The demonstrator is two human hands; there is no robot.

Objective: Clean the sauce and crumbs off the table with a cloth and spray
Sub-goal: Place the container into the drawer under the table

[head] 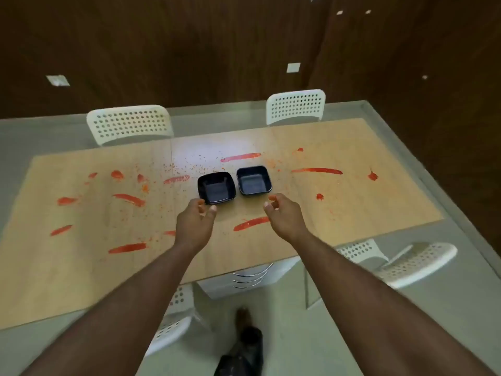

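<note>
Walls (189, 50): dark brown wood panelling, set with small pale square plates (293, 67).
Floor (461, 280): pale grey-green, smooth.
Surface (54, 280): light wood, long, rectangular.
Chairs: white, perforated; two (130, 124) (296, 105) are placed at the far side, others (417, 263) at the near side.

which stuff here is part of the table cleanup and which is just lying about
Job: red sauce streaks, crumbs, wooden table, both hands, left and right.

Just there: two black bowls, white chairs. No cloth or spray in view.
</note>
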